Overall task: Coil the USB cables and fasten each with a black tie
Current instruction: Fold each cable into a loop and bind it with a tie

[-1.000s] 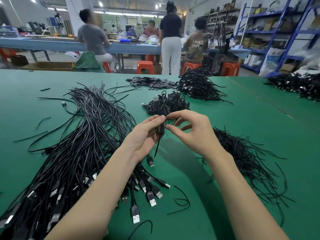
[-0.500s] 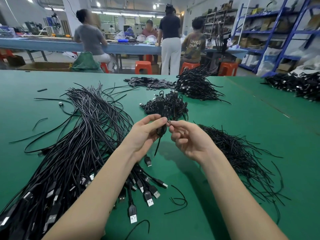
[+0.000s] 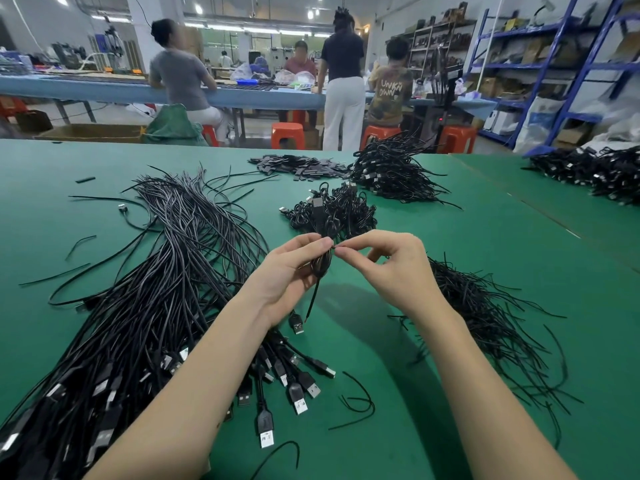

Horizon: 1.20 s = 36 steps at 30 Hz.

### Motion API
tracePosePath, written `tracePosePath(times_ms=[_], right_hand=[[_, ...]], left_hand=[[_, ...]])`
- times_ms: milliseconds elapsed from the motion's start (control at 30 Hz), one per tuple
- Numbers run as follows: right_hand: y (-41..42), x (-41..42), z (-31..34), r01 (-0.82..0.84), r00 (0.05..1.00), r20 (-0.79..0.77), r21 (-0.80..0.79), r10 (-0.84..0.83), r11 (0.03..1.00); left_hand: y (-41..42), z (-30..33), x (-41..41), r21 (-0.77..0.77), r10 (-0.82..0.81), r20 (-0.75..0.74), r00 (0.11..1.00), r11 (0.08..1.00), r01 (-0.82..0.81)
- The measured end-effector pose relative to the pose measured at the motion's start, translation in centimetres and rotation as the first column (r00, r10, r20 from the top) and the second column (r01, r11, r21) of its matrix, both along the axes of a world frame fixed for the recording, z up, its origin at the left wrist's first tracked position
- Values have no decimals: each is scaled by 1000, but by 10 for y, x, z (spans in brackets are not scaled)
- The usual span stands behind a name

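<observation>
Far left on the green table (image 3: 502, 258) lies the big loose bundle of uncoiled USB cables (image 3: 149, 289), plugs fanned toward you, long axis running away from you and slightly left. Your left hand (image 3: 287, 275) is held above the table just right of that bundle, fingers curled round a small coiled cable (image 3: 322, 263); the coil stands roughly upright in your grip, its long axis near vertical, with a loose tail (image 3: 312, 299) dropping down toward a plug (image 3: 296, 323) under your palm. Right at the top of the coil, thumb and forefinger of your right hand (image 3: 394, 268) are pinched shut on what looks like the end of a black tie (image 3: 335, 247); it is too thin to confirm, so treat that as a guess. The tie end sits between the two hands' fingertips, touching or nearly touching your left thumb. So the right hand is the working one: the wrap or twist likely goes across the coil, at right angles to its long axis, while the left just holds. Behind the hands is the pile of finished coils (image 3: 332, 213); at right, near your right forearm, the heap of spare ties (image 3: 485, 317).
</observation>
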State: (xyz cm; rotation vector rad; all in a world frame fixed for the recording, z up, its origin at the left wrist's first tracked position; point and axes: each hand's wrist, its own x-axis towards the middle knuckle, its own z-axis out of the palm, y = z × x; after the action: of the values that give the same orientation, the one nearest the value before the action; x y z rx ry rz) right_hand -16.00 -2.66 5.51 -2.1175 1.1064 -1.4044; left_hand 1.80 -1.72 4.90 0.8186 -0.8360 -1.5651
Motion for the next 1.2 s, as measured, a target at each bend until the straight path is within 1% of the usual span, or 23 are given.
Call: tracePosePath(times_ms=[33, 67, 100, 133, 167, 200, 233, 267, 300, 333, 367, 433, 500, 533, 700, 833, 900, 967, 1033, 1100, 1133, 1167, 1200], right_hand=[[1, 2, -1, -2, 998, 58, 72, -2, 997], [0, 5, -2, -23, 988, 153, 201, -8, 979], [0, 8, -2, -94, 956, 292, 366, -19, 926], [2, 13, -2, -240, 884, 465, 536, -45, 809], [3, 17, -3, -416, 782, 615, 634, -100, 652], [3, 21, -6, -525, 696, 698, 655, -169, 543], [2, 23, -9, -560, 666, 720, 655, -194, 507], [2, 24, -11, -514, 708, 688, 657, -160, 551], [2, 24, -13, -399, 794, 601, 634, -97, 663], [2, 22, -14, -270, 875, 483, 544, -34, 794], [2, 18, -15, -161, 931, 364, 413, 0, 896], [0, 9, -16, -38, 987, 160, 147, 14, 988], [-2, 4, -16, 30, 1000, -7, -37, -30, 999], [-2, 2, -16, 52, 997, -49, -88, -57, 995], [-3, -1, -16, 97, 988, -98, -196, -118, 976], [-2, -2, -13, 110, 990, -72, -187, -125, 976], [-1, 1, -12, 93, 995, -13, -60, -94, 994], [0, 3, -8, 5, 991, 127, 202, -31, 979], [2, 8, -4, -154, 951, 310, 484, -4, 861], [2, 13, -2, -341, 861, 503, 679, -74, 649], [2, 14, -1, -430, 810, 576, 713, -112, 554], [1, 14, -1, -479, 786, 607, 720, -120, 502], [0, 12, -1, -473, 805, 587, 720, -83, 508]], left_hand=[[0, 0, 0, -11, 3, 10, 1000, 1000, -3], [0, 0, -1, -25, 10, 16, 1000, 1000, -10], [0, -1, -2, -43, 20, 18, 1000, 999, -19], [0, -1, -3, -61, 32, 15, 999, 998, -31], [0, -2, -4, -77, 44, 12, 999, 996, -43], [0, -2, -4, -85, 58, 13, 998, 995, -56], [0, -3, -4, -84, 71, 21, 997, 994, -69], [0, -4, -4, -72, 82, 29, 996, 994, -80], [-1, -4, -3, -55, 88, 32, 996, 995, -86], [-1, -5, -1, -37, 89, 29, 996, 995, -88], [-2, -5, 0, -22, 85, 21, 996, 996, -85], [-3, -5, 1, -3, 74, 0, 997, 997, -74], [-3, -5, 1, 9, 59, -17, 998, 998, -59], [-3, -6, 1, 11, 48, -21, 999, 999, -48], [-2, -5, 1, 25, 14, -13, 1000, 1000, -13], [-1, -6, 1, 17, 1, -13, 1000, 1000, -1], [-1, -5, 0, 3, 12, 0, 1000, 1000, -12], [-2, -6, 0, -21, 35, 20, 999, 999, -35], [-2, -7, -1, -58, 68, 53, 996, 996, -65], [-2, -8, -3, -106, 99, 88, 991, 990, -89], [-1, -8, -4, -126, 107, 96, 990, 987, -94], [-2, -9, -4, -137, 112, 96, 989, 986, -98], [-2, -9, -3, -135, 117, 92, 989, 985, -104]])
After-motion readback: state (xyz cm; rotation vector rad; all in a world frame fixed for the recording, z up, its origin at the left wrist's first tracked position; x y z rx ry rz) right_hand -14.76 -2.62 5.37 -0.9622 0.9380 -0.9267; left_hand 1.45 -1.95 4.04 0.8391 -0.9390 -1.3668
